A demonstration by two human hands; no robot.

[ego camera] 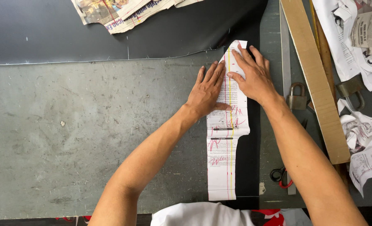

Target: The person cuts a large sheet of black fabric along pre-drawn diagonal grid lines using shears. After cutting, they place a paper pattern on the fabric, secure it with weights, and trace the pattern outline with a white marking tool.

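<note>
Both hands are down flat on a long paper pattern (pixel 228 138), a white printed sheet with a yellow line and red scribbles running its length, lying on a strip of black material (pixel 253 138) across the grey worktable (pixel 90 125). The left hand (pixel 207 92) presses on the pattern's left edge, fingers spread and pointing away from the person, thumb crossing onto the paper, palm half on the table. The right hand (pixel 253 77) sits just beside it, further up, fingers splayed over the pattern's top end, holding it against the black strip; neither hand grips anything, both lie open and pressing. The two hands are close together, nearly touching at the fingers, and the lower half of the pattern runs free below them toward the person's body. To the right, a brass padlock (pixel 297 99) rests near the right wrist, a long cardboard strip (pixel 315 79) slants down the table, and red-handled scissors (pixel 282 175) peek out by the right forearm. Crumpled newspaper (pixel 361 42) fills the right side, and more newspaper (pixel 119 12) lies on a large black sheet (pixel 69 29) at the top.
</note>
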